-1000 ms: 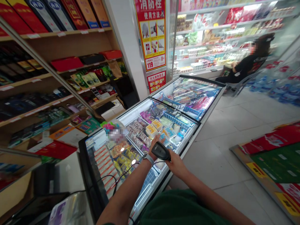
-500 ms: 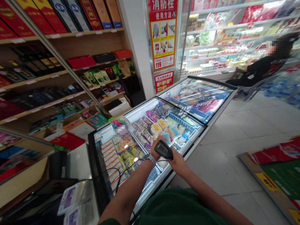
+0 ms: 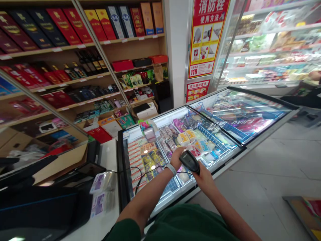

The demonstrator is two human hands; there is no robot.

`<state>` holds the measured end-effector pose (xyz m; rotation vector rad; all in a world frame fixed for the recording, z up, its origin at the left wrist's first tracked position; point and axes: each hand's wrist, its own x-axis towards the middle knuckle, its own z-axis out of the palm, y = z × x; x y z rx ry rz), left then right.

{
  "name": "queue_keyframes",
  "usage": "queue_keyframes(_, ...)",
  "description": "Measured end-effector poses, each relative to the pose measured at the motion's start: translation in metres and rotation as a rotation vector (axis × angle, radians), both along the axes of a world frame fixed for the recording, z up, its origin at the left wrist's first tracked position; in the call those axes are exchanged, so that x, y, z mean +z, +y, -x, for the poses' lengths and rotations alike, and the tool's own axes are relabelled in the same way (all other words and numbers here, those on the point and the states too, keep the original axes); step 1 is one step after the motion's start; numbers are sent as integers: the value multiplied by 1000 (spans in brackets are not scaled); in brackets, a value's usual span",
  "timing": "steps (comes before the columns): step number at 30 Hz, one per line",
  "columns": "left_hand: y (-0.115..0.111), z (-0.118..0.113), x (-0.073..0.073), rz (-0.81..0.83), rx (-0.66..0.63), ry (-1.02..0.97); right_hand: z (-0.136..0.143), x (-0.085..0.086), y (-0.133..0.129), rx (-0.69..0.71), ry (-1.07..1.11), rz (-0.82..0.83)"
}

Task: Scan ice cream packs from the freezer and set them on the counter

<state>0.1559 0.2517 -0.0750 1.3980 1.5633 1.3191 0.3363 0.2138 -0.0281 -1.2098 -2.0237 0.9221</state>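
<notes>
A black handheld barcode scanner [image 3: 190, 161] is gripped by my right hand [image 3: 203, 179], over the glass top of a chest freezer [image 3: 155, 211]. My left hand [image 3: 177, 158], with a light watch band [image 3: 171, 169] on its wrist, is just left of the scanner's head. Its fingers curl forward and are partly hidden behind the scanner; what they hold, if anything, I cannot make out. A red-and-white pack [image 3: 195, 151] shows just past my left fingertips; whether it is touched is unclear. A black cable [image 3: 139, 177] loops across the glass.
Left of the freezer, a counter [image 3: 107, 219] bears plastic packs with purple labels [image 3: 98, 203] and an open cardboard box [image 3: 60, 165]. Shelves of boxed bottles [image 3: 77, 25] stand behind. A seated person's hand [image 3: 314, 75] is at the right edge, near a refrigerated display [image 3: 260, 60].
The view has swung left, so everything sits further right and more shelving and counter show. Both hands stay together at the scanner. A red-and-white pack now shows beyond my left fingers.
</notes>
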Motion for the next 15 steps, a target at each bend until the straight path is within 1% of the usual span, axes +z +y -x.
queue_keyframes(3,-7,17,2,67,164,-75,3,3,-1,18,-1,1)
queue_keyframes(6,-20,37,-1,147,291,-188,5,6,-2,29,7,7)
queue_keyframes(10,-46,61,-3,209,374,-373,9,6,-2,33,5,8)
queue_keyframes(12,-59,70,0,216,399,-445,11,4,-2,47,2,9)
queue_keyframes(15,-74,82,8,208,434,-520,15,3,-1,66,-5,15)
